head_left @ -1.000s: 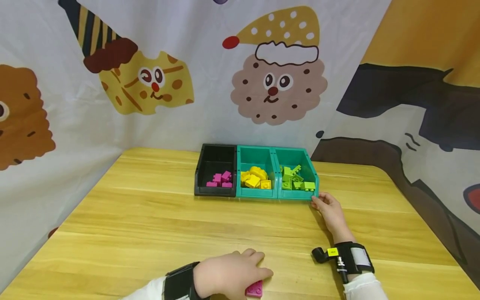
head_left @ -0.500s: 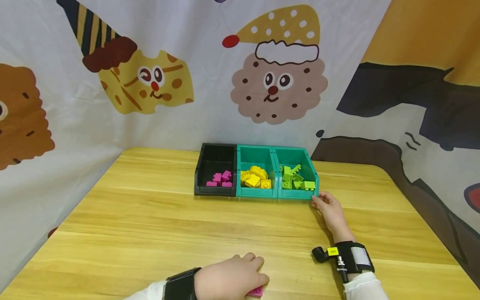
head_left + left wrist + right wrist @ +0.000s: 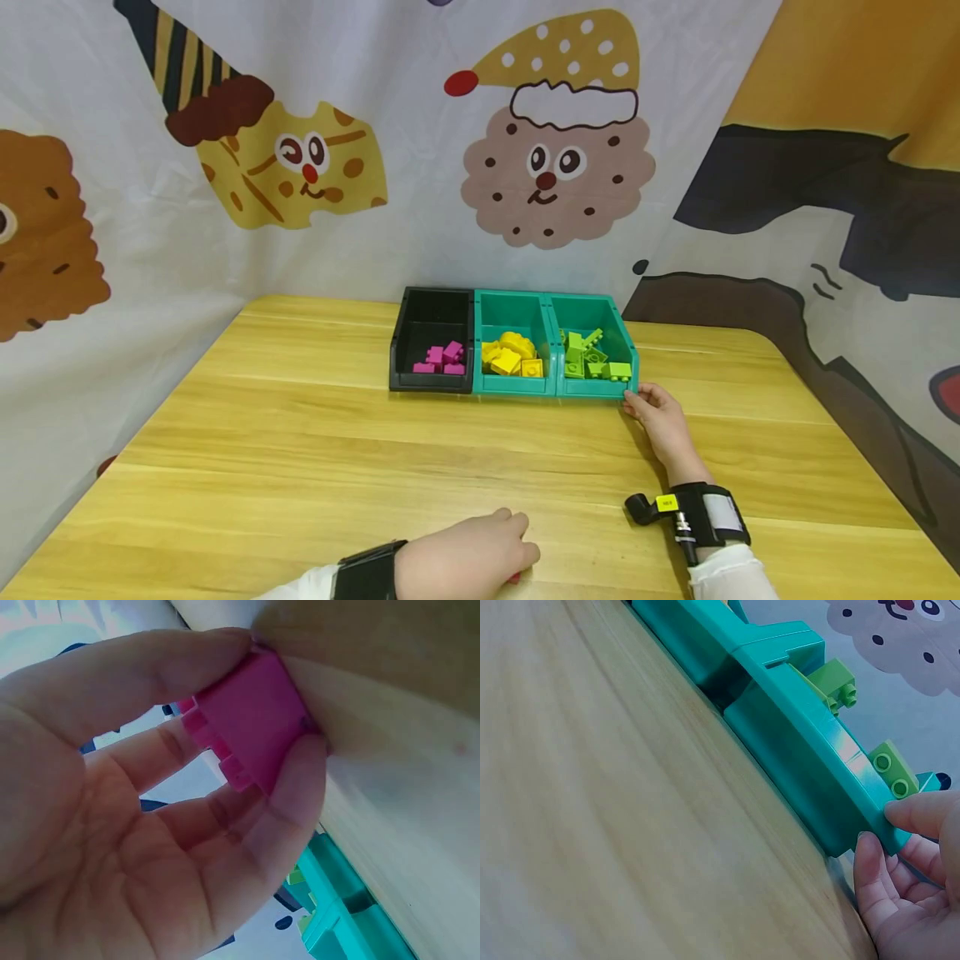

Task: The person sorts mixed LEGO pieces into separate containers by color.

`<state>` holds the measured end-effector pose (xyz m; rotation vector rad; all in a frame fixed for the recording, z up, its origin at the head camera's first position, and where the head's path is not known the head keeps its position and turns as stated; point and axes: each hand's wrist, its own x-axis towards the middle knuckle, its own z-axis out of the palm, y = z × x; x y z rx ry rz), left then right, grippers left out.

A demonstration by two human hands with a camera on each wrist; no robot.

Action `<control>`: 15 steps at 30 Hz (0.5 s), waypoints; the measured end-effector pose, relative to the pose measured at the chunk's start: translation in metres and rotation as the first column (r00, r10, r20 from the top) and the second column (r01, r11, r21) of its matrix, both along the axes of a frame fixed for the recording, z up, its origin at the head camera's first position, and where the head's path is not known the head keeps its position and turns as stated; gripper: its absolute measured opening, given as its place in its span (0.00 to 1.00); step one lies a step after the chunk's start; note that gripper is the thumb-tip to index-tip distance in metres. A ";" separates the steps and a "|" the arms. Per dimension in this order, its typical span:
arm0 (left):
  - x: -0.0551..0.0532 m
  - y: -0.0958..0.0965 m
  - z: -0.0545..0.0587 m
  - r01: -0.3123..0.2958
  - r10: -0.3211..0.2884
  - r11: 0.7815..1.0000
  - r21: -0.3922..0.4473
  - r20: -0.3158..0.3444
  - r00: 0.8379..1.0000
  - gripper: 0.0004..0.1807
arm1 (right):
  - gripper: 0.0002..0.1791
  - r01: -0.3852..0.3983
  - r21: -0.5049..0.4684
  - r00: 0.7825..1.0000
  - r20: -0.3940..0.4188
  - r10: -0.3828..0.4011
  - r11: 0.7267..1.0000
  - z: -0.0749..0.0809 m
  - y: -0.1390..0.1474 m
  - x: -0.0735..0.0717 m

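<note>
At the table's near edge, my left hand [image 3: 468, 557] pinches a pink toy building block [image 3: 255, 709] between thumb and fingers. The left wrist view shows the block's smooth side and a row of studs, with its edge at the tabletop; in the head view the hand hides almost all of it. My right hand [image 3: 666, 429] grips the front right corner of the right teal bin [image 3: 596, 389], thumb and fingers on either side of that corner in the right wrist view. Green building blocks [image 3: 891, 771] lie inside this bin.
Left of that bin stand a second teal bin [image 3: 513, 385] with yellow blocks [image 3: 507, 362] and a black bin [image 3: 431, 382] with pink blocks [image 3: 435, 357]. All three stand side by side on the wooden table [image 3: 300, 442], before a printed cloth [image 3: 420, 242].
My left fingers have closed in around the pink block, which now shows far less in the head view. My right hand and the bins have stayed put.
</note>
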<state>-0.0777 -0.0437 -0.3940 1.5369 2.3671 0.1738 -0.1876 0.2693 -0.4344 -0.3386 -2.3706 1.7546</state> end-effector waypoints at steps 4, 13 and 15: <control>0.000 -0.002 0.003 -0.027 0.028 1.000 0.015 -0.017 0.999 0.14 | 0.19 -0.001 0.009 1.000 0.004 0.001 1.000 0.001 -0.001 0.000; -0.027 -0.011 0.022 -0.243 0.262 0.942 0.231 -0.059 0.963 0.04 | 0.21 0.000 0.024 1.000 0.015 -0.001 1.000 0.001 0.000 0.000; -0.042 -0.014 0.025 -0.328 0.356 0.890 0.317 -0.032 0.934 0.06 | 0.21 -0.001 0.029 1.000 0.018 0.000 1.000 0.001 0.000 0.001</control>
